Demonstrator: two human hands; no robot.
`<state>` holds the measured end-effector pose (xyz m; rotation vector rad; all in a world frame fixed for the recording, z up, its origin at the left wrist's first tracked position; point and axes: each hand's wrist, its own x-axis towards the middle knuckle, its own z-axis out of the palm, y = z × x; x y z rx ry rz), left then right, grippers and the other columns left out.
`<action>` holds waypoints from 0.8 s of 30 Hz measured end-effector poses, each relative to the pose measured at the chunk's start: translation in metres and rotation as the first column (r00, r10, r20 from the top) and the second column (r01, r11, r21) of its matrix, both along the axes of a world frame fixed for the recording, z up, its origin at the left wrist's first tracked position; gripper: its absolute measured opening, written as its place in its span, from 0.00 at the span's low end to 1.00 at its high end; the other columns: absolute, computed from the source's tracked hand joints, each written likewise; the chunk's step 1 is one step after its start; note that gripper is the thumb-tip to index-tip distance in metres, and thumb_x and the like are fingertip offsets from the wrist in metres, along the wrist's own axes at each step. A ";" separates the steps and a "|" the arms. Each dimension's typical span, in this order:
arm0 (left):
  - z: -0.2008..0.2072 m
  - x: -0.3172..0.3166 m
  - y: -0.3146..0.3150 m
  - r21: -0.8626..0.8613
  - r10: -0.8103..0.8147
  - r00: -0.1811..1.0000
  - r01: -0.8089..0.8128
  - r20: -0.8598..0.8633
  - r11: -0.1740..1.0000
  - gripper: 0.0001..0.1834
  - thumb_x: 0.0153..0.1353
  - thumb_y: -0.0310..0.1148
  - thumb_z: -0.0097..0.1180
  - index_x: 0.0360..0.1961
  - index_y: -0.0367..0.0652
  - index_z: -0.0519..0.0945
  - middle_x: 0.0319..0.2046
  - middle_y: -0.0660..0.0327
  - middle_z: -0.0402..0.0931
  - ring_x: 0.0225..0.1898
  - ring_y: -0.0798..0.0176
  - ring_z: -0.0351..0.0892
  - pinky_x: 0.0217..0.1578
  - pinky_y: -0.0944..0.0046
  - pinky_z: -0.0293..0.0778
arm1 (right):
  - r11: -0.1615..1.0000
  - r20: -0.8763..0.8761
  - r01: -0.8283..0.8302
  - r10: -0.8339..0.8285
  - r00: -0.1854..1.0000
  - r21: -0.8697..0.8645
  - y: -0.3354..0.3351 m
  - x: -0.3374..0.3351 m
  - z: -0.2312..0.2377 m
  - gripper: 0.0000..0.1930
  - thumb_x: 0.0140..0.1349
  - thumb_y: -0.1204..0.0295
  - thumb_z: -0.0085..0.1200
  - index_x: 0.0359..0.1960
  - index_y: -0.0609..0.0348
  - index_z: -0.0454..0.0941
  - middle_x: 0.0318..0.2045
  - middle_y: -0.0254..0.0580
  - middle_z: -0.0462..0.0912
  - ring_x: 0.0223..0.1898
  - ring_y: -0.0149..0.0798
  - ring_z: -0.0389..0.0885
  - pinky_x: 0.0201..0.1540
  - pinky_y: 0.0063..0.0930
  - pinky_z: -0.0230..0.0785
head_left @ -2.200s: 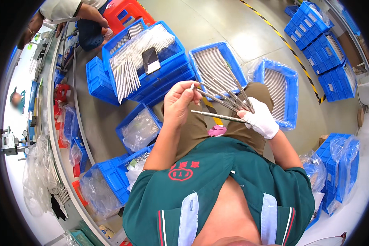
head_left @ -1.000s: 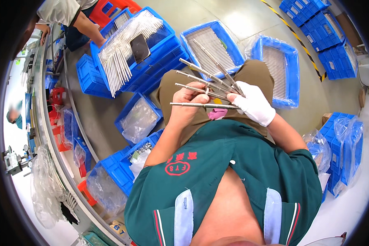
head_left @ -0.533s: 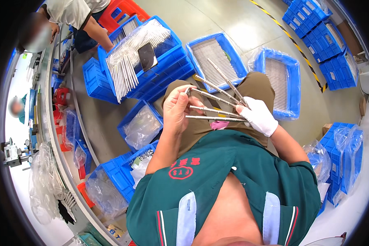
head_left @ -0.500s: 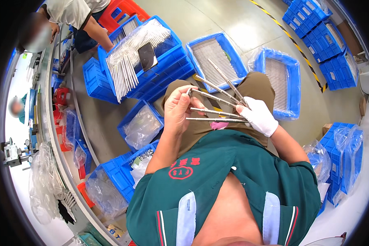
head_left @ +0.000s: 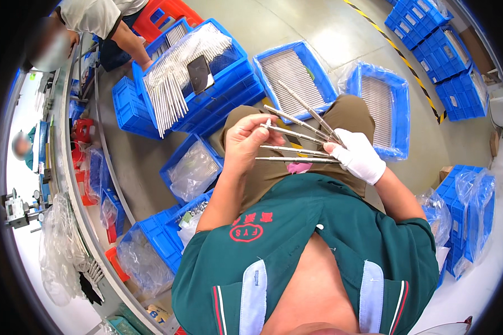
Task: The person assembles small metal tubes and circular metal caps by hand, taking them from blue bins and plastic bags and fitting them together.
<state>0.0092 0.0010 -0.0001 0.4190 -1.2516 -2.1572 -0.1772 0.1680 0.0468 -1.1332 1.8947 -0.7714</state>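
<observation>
My right hand (head_left: 360, 158), in a white glove, grips several slim metal rods (head_left: 299, 151) by one end, so that they fan out over my lap. My bare left hand (head_left: 247, 140) is closed in a pinch at the free end of one rod. Between its thumb and fingers is a small silvery part (head_left: 267, 123), touching or nearly touching that rod's tip; its exact kind is too small to tell. Past my knees lies a blue crate (head_left: 259, 66) of closely packed metal rods, with a second lined crate (head_left: 403, 111) of rods to its right.
Stacked blue crates (head_left: 221, 103) at the left carry loose rods and a dark phone (head_left: 199, 74). A co-worker's arm (head_left: 133, 44) reaches in behind them. A long workbench (head_left: 89, 223) runs down the left side. More blue crates (head_left: 463, 97) stand at the right.
My left fingers have turned at the rod's tip, and the small silvery part now points up. The gloved hand and its rods have shifted slightly right.
</observation>
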 end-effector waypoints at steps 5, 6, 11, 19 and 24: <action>-0.001 0.002 -0.013 -0.050 -0.159 0.987 0.159 -0.009 0.986 0.17 0.51 0.30 0.60 0.41 0.32 0.75 0.31 0.53 0.78 0.31 0.58 0.81 0.34 0.62 0.78 | 0.997 0.084 -0.023 0.017 0.996 0.069 -0.005 0.001 0.006 0.15 0.57 0.60 0.49 0.30 0.62 0.73 0.19 0.46 0.75 0.21 0.37 0.71 0.27 0.30 0.64; -0.001 0.001 -0.017 -0.091 -0.191 0.982 0.190 -0.005 0.978 0.17 0.50 0.28 0.61 0.41 0.32 0.75 0.32 0.53 0.78 0.32 0.57 0.81 0.35 0.62 0.78 | 0.998 0.110 -0.005 -0.003 0.994 0.066 -0.005 0.001 0.004 0.15 0.57 0.61 0.50 0.31 0.62 0.74 0.19 0.45 0.74 0.21 0.36 0.71 0.27 0.29 0.64; 0.000 -0.002 -0.011 -0.150 -0.096 0.995 0.099 0.028 0.984 0.18 0.47 0.30 0.63 0.40 0.32 0.76 0.32 0.54 0.77 0.29 0.57 0.81 0.32 0.60 0.78 | 0.995 0.205 0.014 -0.034 0.978 0.100 -0.006 0.000 0.002 0.14 0.57 0.61 0.50 0.32 0.62 0.75 0.19 0.46 0.74 0.21 0.38 0.72 0.27 0.30 0.64; -0.005 -0.011 0.015 0.052 -0.140 0.973 0.132 0.182 0.990 0.13 0.51 0.23 0.59 0.39 0.32 0.75 0.27 0.55 0.78 0.28 0.64 0.79 0.31 0.68 0.76 | 0.999 0.011 -0.036 0.036 0.999 0.012 -0.015 0.010 0.001 0.15 0.57 0.60 0.49 0.27 0.62 0.73 0.21 0.50 0.75 0.24 0.46 0.74 0.29 0.34 0.64; 0.007 0.008 0.000 -0.220 0.022 0.946 0.053 0.323 0.974 0.11 0.56 0.26 0.54 0.39 0.31 0.74 0.24 0.56 0.77 0.27 0.65 0.78 0.27 0.69 0.75 | 0.998 0.084 -0.052 0.054 0.995 -0.018 -0.013 0.003 -0.005 0.16 0.57 0.60 0.49 0.27 0.64 0.72 0.19 0.45 0.73 0.20 0.37 0.70 0.26 0.29 0.63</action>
